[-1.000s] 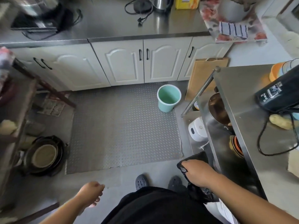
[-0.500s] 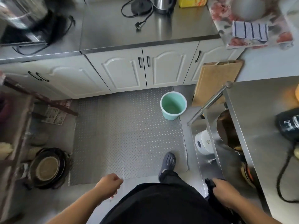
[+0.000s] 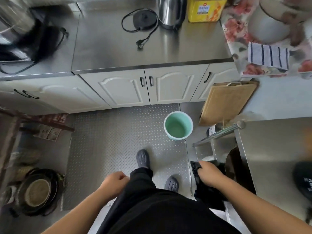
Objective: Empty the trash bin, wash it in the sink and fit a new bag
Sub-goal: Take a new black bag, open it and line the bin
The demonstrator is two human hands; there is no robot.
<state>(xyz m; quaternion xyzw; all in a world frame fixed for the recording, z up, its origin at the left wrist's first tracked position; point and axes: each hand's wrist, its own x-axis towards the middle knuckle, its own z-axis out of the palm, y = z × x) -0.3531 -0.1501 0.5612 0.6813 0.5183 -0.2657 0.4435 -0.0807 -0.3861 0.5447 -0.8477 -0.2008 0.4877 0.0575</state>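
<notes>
A small mint-green trash bin [image 3: 178,125] stands upright and bagless on the checker-plate floor mat, in front of the white cupboards. My right hand [image 3: 208,173] grips a crumpled black plastic bag [image 3: 208,195] that hangs down beside my right leg, well short of the bin. Loosely curled and holding nothing, my left hand [image 3: 114,183] hangs by my left thigh. My feet in grey clogs stand on the mat, the left one forward.
A steel table [image 3: 276,154] with pots on its lower shelf stands close on the right. A wooden cutting board [image 3: 228,102] leans beside the bin. The counter [image 3: 152,46] carries a kettle and a yellow tin. Stacked pans [image 3: 37,191] lie on the floor at left.
I have stepped forward onto the mat, so the bin is nearer. My right hand with the black bag swung down to my side. The left hand moved in towards my thigh.
</notes>
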